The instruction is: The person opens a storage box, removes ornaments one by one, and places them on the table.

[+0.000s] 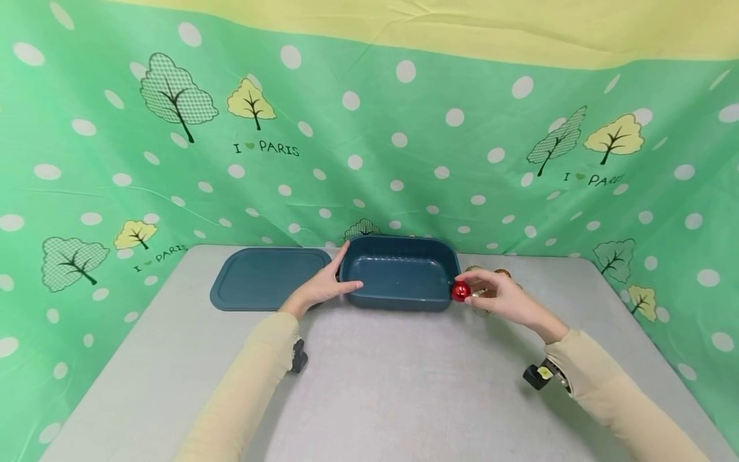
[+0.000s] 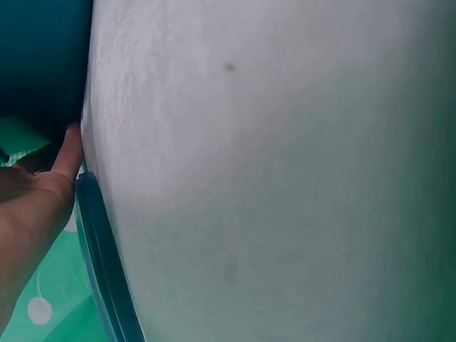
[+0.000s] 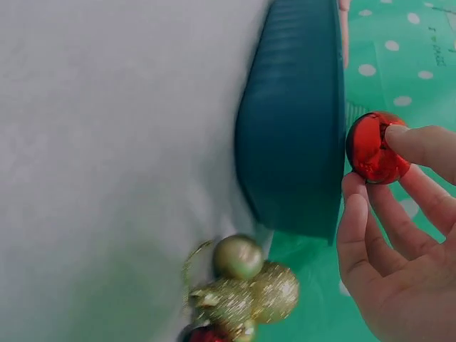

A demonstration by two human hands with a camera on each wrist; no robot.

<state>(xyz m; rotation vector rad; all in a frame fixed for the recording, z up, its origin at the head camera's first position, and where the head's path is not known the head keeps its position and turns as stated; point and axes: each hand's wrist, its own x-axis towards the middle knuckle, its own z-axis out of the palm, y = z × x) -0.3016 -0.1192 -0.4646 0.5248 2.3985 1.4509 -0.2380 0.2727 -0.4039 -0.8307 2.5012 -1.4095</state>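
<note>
A shiny red Christmas ball (image 1: pixel 460 291) is pinched between the thumb and fingers of my right hand (image 1: pixel 501 296). The ball is level with the right end of the dark blue plastic box (image 1: pixel 398 304); in the right wrist view the red ball (image 3: pixel 376 148) appears right by the rim. My left hand (image 1: pixel 324 286) rests at the box's left end, thumb and index finger spread and straight. Below my right hand lie several gold ornaments (image 3: pixel 239 296), some glittery and one smooth, partly hidden by that hand in the head view.
The matching blue lid (image 1: pixel 268 276) lies flat on the grey table (image 1: pixel 398 391), left of the box. Another red ball (image 3: pixel 206 334) is partly in view beside the gold ornaments. A green dotted cloth (image 1: pixel 398 160) hangs behind the table.
</note>
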